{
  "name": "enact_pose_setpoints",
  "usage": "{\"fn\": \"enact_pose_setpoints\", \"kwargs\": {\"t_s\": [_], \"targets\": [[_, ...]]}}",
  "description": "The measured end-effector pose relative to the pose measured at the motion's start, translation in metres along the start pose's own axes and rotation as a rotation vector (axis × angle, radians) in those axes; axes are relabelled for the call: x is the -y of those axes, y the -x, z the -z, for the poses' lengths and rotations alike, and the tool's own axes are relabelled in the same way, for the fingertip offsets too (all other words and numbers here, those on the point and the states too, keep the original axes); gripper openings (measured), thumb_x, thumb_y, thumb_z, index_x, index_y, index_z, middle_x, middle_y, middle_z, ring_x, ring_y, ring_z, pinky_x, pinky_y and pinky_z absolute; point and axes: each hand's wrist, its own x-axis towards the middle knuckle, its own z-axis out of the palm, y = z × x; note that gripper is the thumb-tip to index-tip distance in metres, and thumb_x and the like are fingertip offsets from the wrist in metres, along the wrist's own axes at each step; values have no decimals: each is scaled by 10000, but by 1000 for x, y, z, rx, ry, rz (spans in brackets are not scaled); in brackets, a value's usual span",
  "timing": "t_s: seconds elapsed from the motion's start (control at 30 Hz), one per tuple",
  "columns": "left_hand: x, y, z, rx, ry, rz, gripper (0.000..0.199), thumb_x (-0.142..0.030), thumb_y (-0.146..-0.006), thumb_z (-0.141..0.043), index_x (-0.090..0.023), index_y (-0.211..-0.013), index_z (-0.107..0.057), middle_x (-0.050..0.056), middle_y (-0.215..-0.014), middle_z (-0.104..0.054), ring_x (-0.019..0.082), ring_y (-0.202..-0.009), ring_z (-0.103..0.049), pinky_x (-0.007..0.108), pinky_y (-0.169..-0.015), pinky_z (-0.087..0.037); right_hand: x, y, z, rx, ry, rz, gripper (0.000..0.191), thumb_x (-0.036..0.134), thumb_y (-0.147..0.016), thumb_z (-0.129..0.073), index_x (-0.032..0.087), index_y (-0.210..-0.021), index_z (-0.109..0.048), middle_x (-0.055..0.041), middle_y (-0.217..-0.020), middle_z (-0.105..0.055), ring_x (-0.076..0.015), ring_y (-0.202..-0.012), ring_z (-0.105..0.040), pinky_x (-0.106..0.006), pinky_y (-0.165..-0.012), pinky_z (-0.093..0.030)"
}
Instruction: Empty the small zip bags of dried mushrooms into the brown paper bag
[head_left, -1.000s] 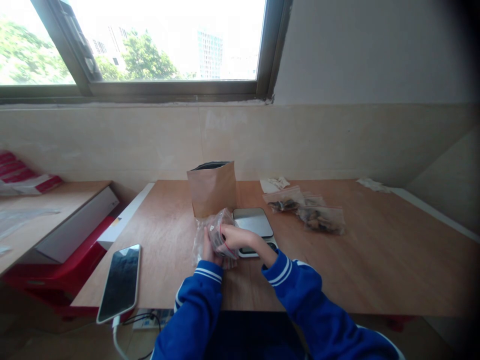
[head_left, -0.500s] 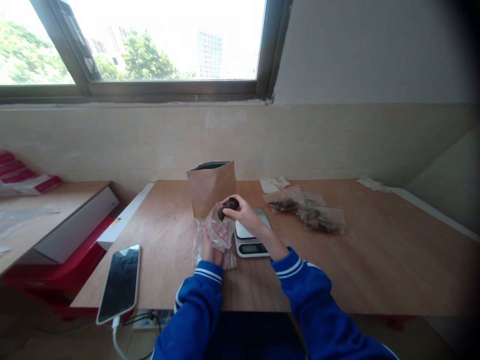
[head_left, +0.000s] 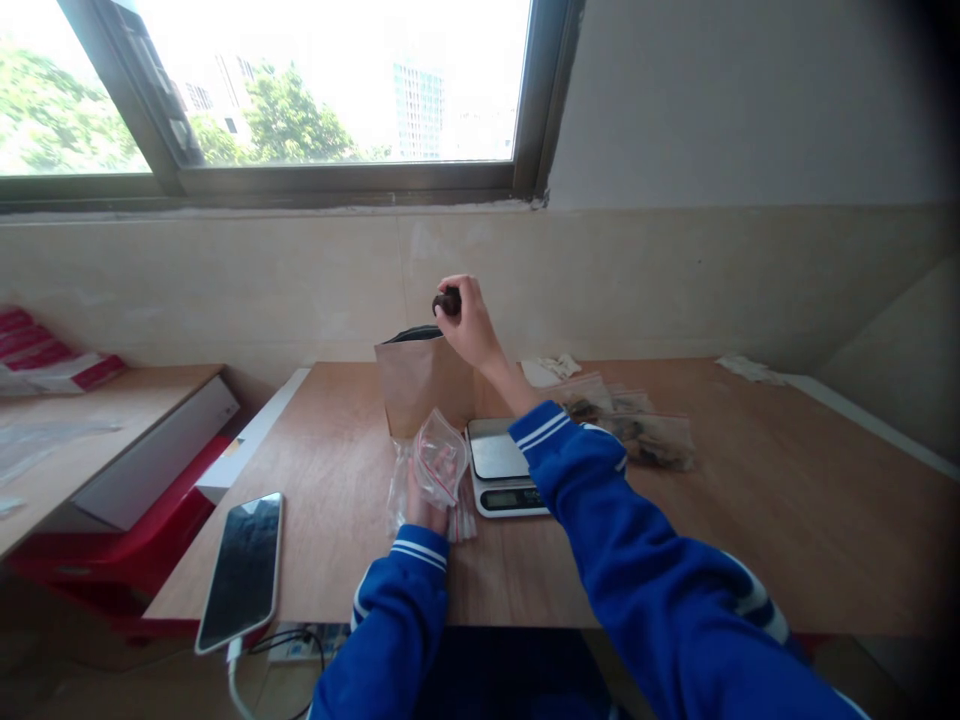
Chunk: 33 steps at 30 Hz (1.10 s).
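Observation:
My right hand (head_left: 466,318) is raised above the open mouth of a brown paper bag (head_left: 422,388), pinching a dark brown lump (head_left: 447,302) between its fingers. The lump is small, and its exact kind is hard to tell. My left hand (head_left: 420,508) stays low on the table, gripping a clear zip bag (head_left: 439,460) with a red seal. An electronic kitchen scale (head_left: 501,472) stands to the right of that bag. Behind the scale lie several clear bags of dark pieces (head_left: 651,442), partly hidden by my right sleeve.
A smartphone (head_left: 241,572) with a white cable lies at the table's near left. Crumpled white paper (head_left: 544,368) lies at the back. A lower wooden shelf (head_left: 97,430) and a red-and-white package (head_left: 52,360) are to the left. A tiled wall backs the table.
My right hand has risen from the zip bag to above the paper bag, carrying the dark lump. My left hand and the zip bag have barely moved.

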Motion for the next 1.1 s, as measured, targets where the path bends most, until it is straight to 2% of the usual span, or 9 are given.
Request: {"fn": "enact_pose_setpoints", "kwargs": {"t_s": [0.1,0.23,0.5,0.7,0.77,0.87,0.97,1.03,1.1], "targets": [[1,0,0,-9,-15,-20,450,-266,-903,-488,-287,-1352,-464,82,-1196,-632,193,-947,-657,293,-755,-563,-12,5,-7,161,81,102,262,129,-804,-449,194,-1057,-463,-103,-1109,-511,-196,-1083,-490,-337,-981,-390],[1,0,1,-29,-39,-45,473,-249,-914,-475,-328,-1377,-425,59,-1201,-631,173,-916,-662,274,-738,-566,-12,14,-9,198,104,98,275,124,-789,-438,204,-1049,-477,-95,-1127,-538,-200,-1074,-501,-331,-954,-398],[0,0,2,20,-31,-32,446,-239,-926,-444,-307,-1367,-451,57,-1246,-609,173,-944,-654,262,-728,-568,-1,20,-6,339,-36,47,256,151,-768,-457,180,-1017,-511,-42,-971,-618,-165,-839,-570,-275,-778,-450],[-1,3,-3,-9,15,-14,476,-229,-913,-467,-320,-1379,-426,63,-1207,-625,162,-890,-669,246,-699,-569,-3,30,-7,336,77,155,152,238,-866,-480,170,-945,-590,-91,-1134,-609,-205,-1061,-527,-343,-956,-400],[-2,4,-4,-5,32,-22,501,-199,-899,-483,-319,-1381,-418,60,-1210,-622,158,-876,-672,259,-713,-573,-4,33,-10,345,166,181,208,271,-910,-444,170,-881,-624,-102,-1214,-583,-217,-1133,-489,-364,-1008,-359],[-3,6,-5,1,15,-45,505,-182,-892,-485,-297,-1379,-416,68,-1178,-634,152,-858,-674,262,-710,-572,-5,39,-11,295,266,174,251,259,-937,-405,173,-958,-639,-98,-1299,-542,-229,-1189,-453,-397,-1044,-307],[-4,8,-7,3,-28,-65,436,-228,-908,-471,-251,-1343,-460,82,-1088,-664,153,-838,-674,258,-696,-564,1,52,-7,161,284,114,257,206,-918,-416,184,-1106,-591,-98,-1331,-510,-235,-1210,-438,-415,-1046,-285],[-5,9,-7,-7,-72,-64,383,-275,-913,-468,-224,-1291,-511,79,-1009,-680,146,-793,-672,247,-667,-553,9,68,-2,52,240,29,248,201,-915,-400,172,-1081,-582,-113,-1242,-552,-227,-1170,-466,-398,-1022,-313],[-5,9,-8,-3,-171,-35,364,-355,-918,-452,-183,-1219,-564,79,-921,-686,144,-721,-662,243,-618,-536,18,90,4,15,152,-98,232,244,-930,-376,165,-1003,-582,-107,-1073,-605,-208,-1055,-528,-359,-954,-378]]}}
